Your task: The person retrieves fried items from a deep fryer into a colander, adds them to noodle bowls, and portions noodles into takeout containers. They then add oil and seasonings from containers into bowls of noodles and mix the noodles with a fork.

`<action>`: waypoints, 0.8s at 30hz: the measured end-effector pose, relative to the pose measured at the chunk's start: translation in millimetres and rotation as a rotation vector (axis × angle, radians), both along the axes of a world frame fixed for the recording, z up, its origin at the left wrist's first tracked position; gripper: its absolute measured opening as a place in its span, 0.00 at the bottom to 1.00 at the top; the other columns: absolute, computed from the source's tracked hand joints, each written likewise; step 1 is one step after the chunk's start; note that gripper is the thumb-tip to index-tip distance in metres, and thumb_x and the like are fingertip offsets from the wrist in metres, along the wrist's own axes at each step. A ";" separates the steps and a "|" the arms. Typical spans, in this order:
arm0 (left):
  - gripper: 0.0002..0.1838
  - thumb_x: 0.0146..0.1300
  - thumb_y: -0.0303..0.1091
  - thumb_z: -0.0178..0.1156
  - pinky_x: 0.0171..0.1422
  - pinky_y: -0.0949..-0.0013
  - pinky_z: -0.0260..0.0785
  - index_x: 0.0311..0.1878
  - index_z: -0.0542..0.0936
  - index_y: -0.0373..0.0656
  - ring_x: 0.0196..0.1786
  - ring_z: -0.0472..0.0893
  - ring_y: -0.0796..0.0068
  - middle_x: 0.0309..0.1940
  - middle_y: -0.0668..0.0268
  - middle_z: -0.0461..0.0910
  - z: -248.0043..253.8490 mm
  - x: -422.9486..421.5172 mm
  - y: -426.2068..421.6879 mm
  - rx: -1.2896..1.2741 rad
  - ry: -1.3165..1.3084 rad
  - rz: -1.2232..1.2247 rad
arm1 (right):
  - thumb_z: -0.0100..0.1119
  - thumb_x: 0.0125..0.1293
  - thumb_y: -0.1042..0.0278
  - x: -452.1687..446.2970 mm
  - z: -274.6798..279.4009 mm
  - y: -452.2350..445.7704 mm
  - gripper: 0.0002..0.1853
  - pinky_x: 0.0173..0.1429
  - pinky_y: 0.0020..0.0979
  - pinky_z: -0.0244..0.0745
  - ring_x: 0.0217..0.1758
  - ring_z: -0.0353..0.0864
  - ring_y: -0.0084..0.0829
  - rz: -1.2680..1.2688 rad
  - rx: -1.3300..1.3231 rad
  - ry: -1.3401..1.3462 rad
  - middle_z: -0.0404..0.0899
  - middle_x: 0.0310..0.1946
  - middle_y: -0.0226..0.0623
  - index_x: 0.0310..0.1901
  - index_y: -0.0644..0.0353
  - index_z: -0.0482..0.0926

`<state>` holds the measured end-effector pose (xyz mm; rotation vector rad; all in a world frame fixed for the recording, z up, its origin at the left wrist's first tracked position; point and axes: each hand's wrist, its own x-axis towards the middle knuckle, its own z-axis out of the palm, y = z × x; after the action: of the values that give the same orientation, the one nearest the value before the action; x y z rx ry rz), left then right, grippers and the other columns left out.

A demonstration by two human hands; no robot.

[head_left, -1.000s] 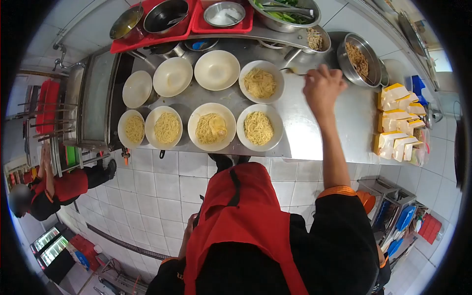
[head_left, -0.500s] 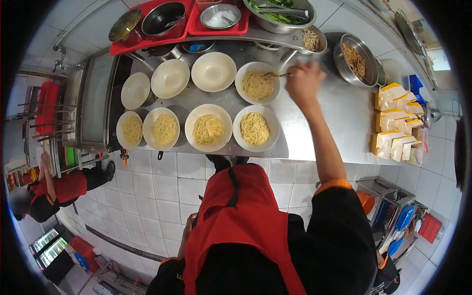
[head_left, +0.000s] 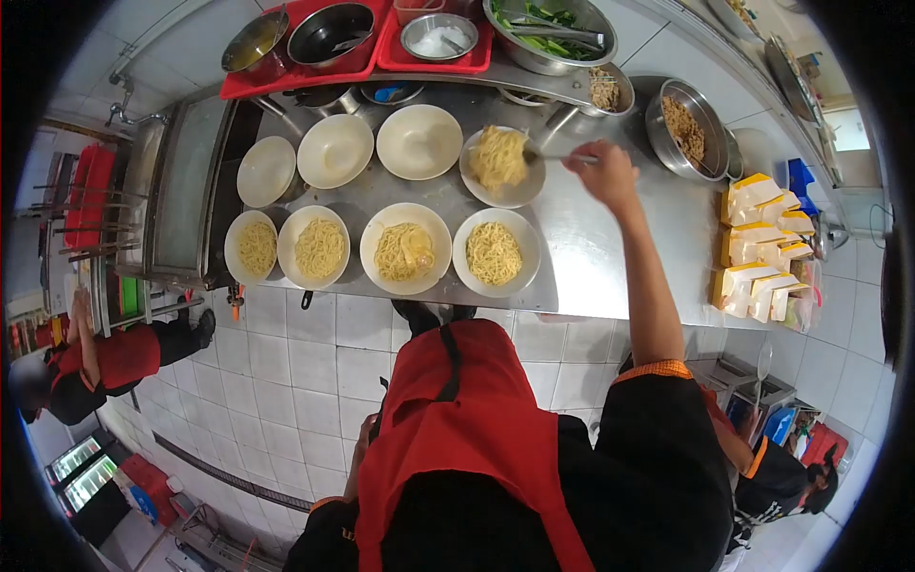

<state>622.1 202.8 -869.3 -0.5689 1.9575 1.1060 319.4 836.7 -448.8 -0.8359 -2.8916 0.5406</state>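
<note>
My right hand (head_left: 607,173) is closed around the handle of a metal spoon (head_left: 564,158). The spoon's head is at a clump of noodles (head_left: 498,158), which is lifted and blurred above a white bowl (head_left: 522,191) in the back row. In front of that bowl stands another bowl of noodles (head_left: 494,254). To its left, a bowl holds noodles with a pale yellow topping (head_left: 416,250). My left hand (head_left: 365,432) hangs low beside the red apron (head_left: 457,381), partly hidden, its fingers not clear.
More noodle bowls (head_left: 322,249) stand front left; white bowls (head_left: 419,142) without noodles stand behind. A shelf with red trays (head_left: 229,91) and a greens bowl (head_left: 553,59) edges the counter. Yellow-white cartons (head_left: 753,248) sit right. Co-workers (head_left: 124,357) are at left and lower right (head_left: 777,481).
The noodles in the back-row bowl have risen in a clump at the spoon. My right hand has moved slightly right and down. A co-worker has come further into view at lower right.
</note>
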 end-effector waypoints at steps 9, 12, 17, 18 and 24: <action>0.22 0.55 0.37 0.63 0.54 0.66 0.71 0.53 0.76 0.39 0.47 0.79 0.67 0.43 0.59 0.81 -19.3 0.2 -18.8 -0.061 0.051 -0.112 | 0.60 0.48 0.71 -12.7 -124.7 17.7 0.07 0.51 0.54 0.59 0.50 0.68 0.47 0.103 -0.380 0.273 0.79 0.39 0.35 0.30 0.56 0.85; 0.22 0.57 0.38 0.62 0.53 0.68 0.70 0.53 0.76 0.38 0.47 0.79 0.67 0.45 0.58 0.80 -39.0 15.5 -36.0 -0.006 0.148 -0.153 | 0.61 0.49 0.71 -1.4 -98.2 36.4 0.07 0.52 0.52 0.61 0.50 0.70 0.46 0.115 -0.757 0.319 0.79 0.39 0.35 0.31 0.55 0.85; 0.22 0.57 0.38 0.62 0.53 0.68 0.70 0.53 0.76 0.37 0.46 0.79 0.68 0.46 0.58 0.80 -21.0 -1.2 -25.5 0.007 0.034 -0.083 | 0.63 0.49 0.67 5.1 -9.5 -16.2 0.07 0.51 0.41 0.66 0.44 0.76 0.41 0.022 0.500 0.212 0.80 0.38 0.31 0.32 0.53 0.85; 0.22 0.57 0.38 0.62 0.53 0.68 0.70 0.53 0.76 0.37 0.46 0.79 0.68 0.46 0.58 0.79 -16.1 -5.2 -22.3 0.009 0.027 -0.080 | 0.63 0.50 0.67 -1.9 -21.5 -23.8 0.07 0.51 0.39 0.67 0.43 0.77 0.41 0.073 0.510 0.203 0.80 0.37 0.30 0.32 0.52 0.85; 0.22 0.57 0.38 0.61 0.52 0.69 0.70 0.53 0.76 0.37 0.46 0.79 0.68 0.46 0.57 0.79 14.1 -24.3 -8.5 0.027 0.006 -0.062 | 0.65 0.49 0.67 -5.3 -109.7 38.5 0.06 0.51 0.37 0.68 0.44 0.79 0.42 0.087 -0.676 0.312 0.81 0.38 0.30 0.31 0.53 0.85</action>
<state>597.9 194.3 -855.2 -0.4881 1.9494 1.0946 314.1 875.3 -558.5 -0.5986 -2.4640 1.5492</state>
